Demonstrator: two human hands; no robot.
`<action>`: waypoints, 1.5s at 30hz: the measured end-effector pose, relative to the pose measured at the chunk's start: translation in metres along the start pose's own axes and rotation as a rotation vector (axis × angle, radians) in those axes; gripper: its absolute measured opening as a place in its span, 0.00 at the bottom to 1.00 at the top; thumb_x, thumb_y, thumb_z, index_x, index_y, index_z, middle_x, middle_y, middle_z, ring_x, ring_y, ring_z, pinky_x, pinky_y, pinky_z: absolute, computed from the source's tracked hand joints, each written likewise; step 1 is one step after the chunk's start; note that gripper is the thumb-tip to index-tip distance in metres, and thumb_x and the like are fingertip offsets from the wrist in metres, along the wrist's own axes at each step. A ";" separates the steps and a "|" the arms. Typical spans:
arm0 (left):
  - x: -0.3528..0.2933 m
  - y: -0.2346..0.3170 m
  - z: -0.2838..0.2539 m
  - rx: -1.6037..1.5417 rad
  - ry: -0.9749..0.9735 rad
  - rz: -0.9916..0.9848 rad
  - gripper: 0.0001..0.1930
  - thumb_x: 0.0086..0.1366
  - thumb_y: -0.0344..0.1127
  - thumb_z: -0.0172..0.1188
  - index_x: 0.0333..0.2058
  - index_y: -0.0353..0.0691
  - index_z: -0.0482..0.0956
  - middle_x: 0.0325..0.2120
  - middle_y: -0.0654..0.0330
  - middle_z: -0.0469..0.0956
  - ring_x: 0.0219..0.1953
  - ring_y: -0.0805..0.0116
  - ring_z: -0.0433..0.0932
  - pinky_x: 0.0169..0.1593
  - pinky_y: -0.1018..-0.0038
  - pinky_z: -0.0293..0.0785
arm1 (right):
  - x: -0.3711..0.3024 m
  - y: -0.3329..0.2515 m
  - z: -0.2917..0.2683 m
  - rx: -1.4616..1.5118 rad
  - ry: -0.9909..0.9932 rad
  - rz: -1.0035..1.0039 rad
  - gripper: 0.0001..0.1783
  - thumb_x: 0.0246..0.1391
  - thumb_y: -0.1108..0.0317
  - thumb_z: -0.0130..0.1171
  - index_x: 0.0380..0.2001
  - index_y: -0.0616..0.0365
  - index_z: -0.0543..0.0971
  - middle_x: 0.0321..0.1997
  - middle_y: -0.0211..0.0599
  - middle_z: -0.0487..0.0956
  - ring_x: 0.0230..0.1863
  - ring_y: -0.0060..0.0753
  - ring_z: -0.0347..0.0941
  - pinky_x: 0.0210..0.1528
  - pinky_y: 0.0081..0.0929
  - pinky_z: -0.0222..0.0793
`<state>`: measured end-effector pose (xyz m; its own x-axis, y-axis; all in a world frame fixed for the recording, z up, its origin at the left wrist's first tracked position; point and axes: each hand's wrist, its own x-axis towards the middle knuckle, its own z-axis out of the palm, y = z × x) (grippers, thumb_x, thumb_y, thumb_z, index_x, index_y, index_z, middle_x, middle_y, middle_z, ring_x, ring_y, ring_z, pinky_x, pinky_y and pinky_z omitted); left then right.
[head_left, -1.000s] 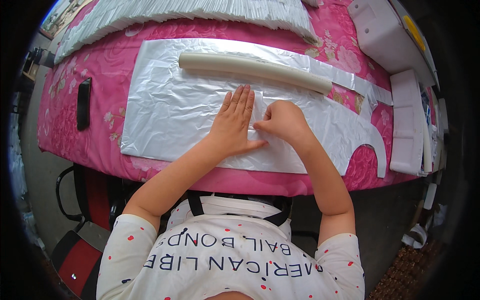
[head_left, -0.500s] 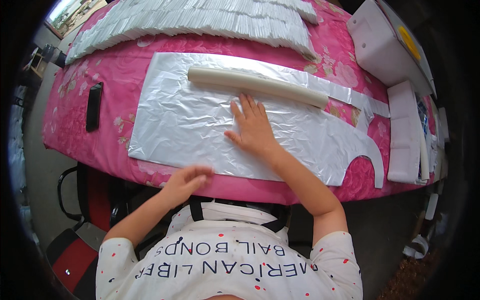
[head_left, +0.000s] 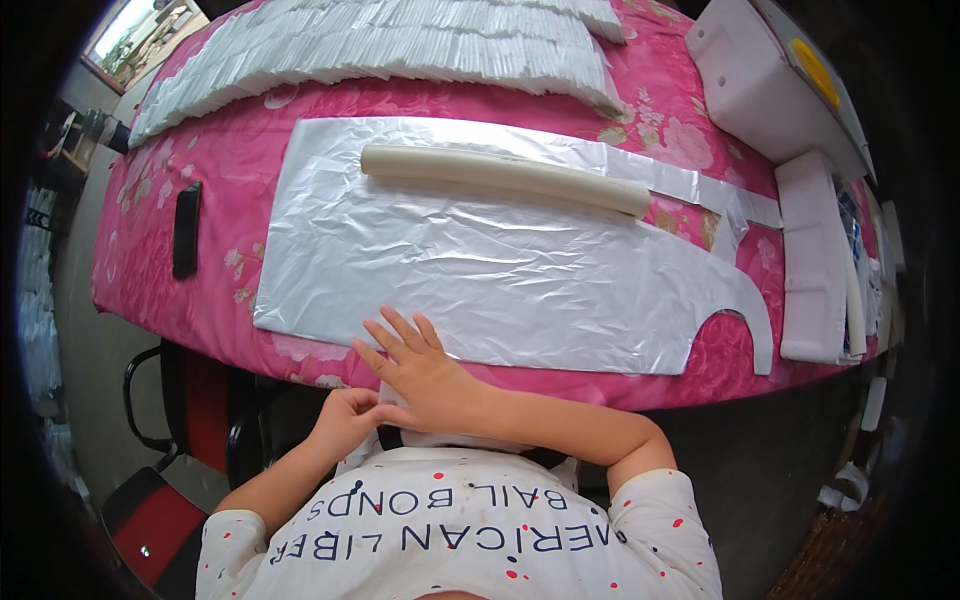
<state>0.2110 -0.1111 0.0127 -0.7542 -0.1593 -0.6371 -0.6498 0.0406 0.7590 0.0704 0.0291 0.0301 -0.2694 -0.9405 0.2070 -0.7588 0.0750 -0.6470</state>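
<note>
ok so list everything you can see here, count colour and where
plastic sheet: one, silvery white, flat on the table middle, cut-out at its right end
foam roll: one, cream, lying on the sheet's far part
stack of folded white sheets: many, white, far edge of the table
tablecloth: one, pink floral, covering the table
dark flat device: one, black, left on the cloth
white foam blocks: several, right end
chair: one, red and black, lower left
left hand: below the table's near edge, fingers curled
right hand: fingers on the sheet's near edge
</note>
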 end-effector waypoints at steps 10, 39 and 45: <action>0.009 0.162 0.019 0.560 -0.059 0.964 0.29 0.52 0.44 0.62 0.50 0.36 0.69 0.52 0.48 0.68 0.55 0.53 0.66 0.55 0.65 0.62 | -0.024 0.086 -0.112 0.175 0.323 0.142 0.26 0.41 0.76 0.61 0.48 0.51 0.75 0.29 0.33 0.77 0.29 0.32 0.72 0.39 0.26 0.67; 0.069 0.181 0.072 0.115 -0.613 0.517 0.28 0.61 0.42 0.51 0.57 0.33 0.59 0.59 0.48 0.56 0.62 0.55 0.53 0.63 0.63 0.46 | -0.078 0.159 -0.177 -0.411 0.250 0.531 0.26 0.46 0.53 0.60 0.44 0.60 0.75 0.38 0.43 0.77 0.43 0.42 0.70 0.46 0.33 0.66; 0.107 0.136 0.082 0.690 0.138 0.895 0.33 0.58 0.40 0.56 0.59 0.37 0.56 0.62 0.40 0.39 0.63 0.38 0.41 0.63 0.57 0.45 | -0.114 0.080 -0.123 -0.009 0.145 0.332 0.27 0.53 0.53 0.52 0.49 0.63 0.71 0.50 0.49 0.71 0.52 0.48 0.65 0.54 0.37 0.60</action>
<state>0.0343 -0.0421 0.0366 -0.9842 0.0950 0.1492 0.1713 0.7217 0.6707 -0.0330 0.1833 0.0451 -0.5825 -0.8079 0.0887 -0.6209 0.3719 -0.6901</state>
